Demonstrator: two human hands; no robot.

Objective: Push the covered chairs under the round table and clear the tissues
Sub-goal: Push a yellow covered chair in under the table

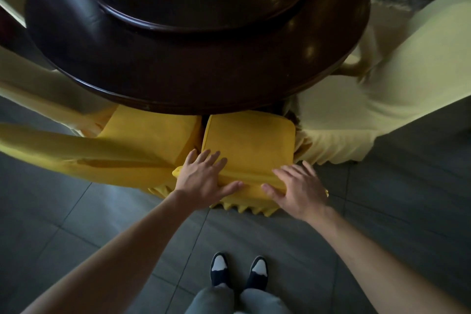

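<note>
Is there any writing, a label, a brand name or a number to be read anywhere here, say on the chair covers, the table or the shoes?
None: no text can be read in this view.
The yellow chair cover under both hands is plain cloth.
The dark round table shows only glare, no marks.
The shoes show no readable brand.
The pale chair covers are blurred, with no lettering visible.

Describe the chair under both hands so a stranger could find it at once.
Start at the dark round table. Two yellow chairs sit at its near edge; the chair meant is the right one, with the left hand and right hand flat on its back. A paler chair stands further right.
</note>
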